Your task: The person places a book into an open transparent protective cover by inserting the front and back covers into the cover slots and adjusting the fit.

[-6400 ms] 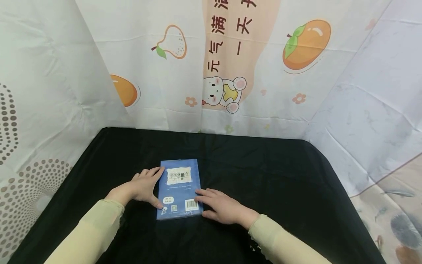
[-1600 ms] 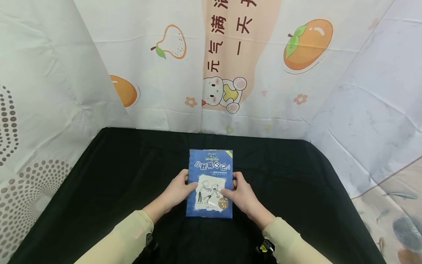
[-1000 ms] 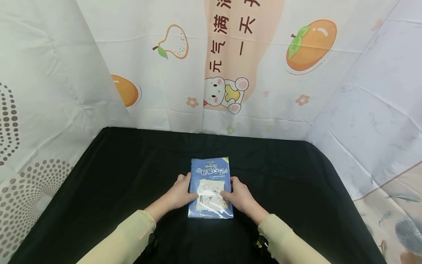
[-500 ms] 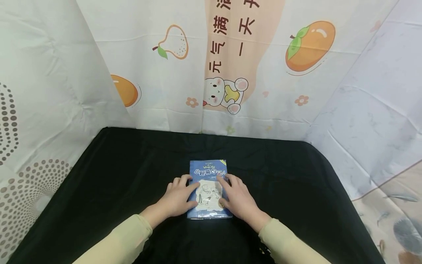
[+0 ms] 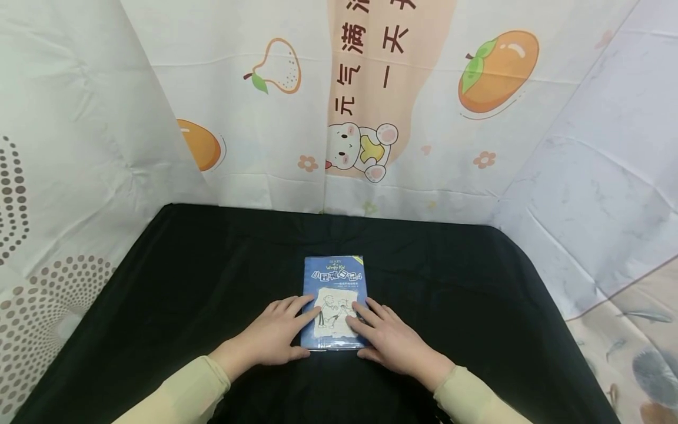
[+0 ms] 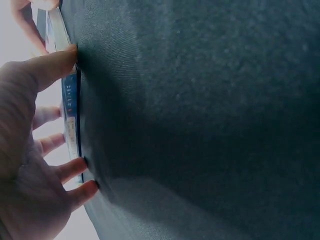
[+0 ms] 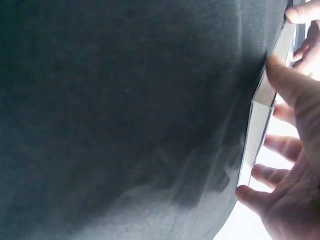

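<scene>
A blue book (image 5: pixel 336 294) lies front cover up on the black cloth, its title toward the far side and a white cartoon panel below. My left hand (image 5: pixel 272 335) rests at its near left corner, fingers extended over the left edge and thumb by the near edge. At the near right corner, my right hand (image 5: pixel 394 341) lies with spread fingers touching the cover. In the left wrist view the book's spine (image 6: pixel 70 95) shows behind the left thumb (image 6: pixel 55 65). The right wrist view shows the white page edges (image 7: pixel 257 122) beside the right fingers.
Black cloth (image 5: pixel 450 294) covers the table on all sides of the book. A white printed curtain (image 5: pixel 254 141) with fruit and a bear hangs behind the far edge, and more pale fabric (image 5: pixel 598 176) hangs at the right.
Earlier the book lay back cover up, farther left; then both hands held it front cover up. Now it lies flat, and the loosened hands have slid toward its near corners.
</scene>
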The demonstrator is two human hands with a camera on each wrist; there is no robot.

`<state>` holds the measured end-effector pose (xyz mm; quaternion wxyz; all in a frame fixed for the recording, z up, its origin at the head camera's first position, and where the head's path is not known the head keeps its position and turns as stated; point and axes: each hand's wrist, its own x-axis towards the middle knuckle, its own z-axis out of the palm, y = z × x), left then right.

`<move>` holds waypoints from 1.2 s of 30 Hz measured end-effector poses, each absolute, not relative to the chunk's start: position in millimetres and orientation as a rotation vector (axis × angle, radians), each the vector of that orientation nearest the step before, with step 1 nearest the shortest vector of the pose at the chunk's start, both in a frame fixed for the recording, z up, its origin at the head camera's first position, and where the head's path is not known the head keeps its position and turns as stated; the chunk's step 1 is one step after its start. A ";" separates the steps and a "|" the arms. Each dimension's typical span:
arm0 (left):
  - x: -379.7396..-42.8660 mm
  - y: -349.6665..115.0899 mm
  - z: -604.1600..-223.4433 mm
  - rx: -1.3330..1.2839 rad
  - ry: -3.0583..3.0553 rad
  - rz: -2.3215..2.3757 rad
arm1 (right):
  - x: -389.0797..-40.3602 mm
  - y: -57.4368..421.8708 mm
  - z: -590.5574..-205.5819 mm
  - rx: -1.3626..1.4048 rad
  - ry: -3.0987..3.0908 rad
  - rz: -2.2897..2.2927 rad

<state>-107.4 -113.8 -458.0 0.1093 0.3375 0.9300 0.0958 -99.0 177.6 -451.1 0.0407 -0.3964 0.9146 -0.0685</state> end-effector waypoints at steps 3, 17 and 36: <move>-108.6 -113.3 -459.2 1.001 2.767 0.264 | -99.6 178.3 -452.1 -1.211 2.803 -0.222; -121.1 -106.6 -460.1 0.955 2.784 0.268 | -110.5 180.0 -454.7 -1.142 2.837 -0.248; -135.2 -104.1 -461.4 0.937 2.790 0.298 | -122.1 183.9 -458.7 -1.130 2.828 -0.339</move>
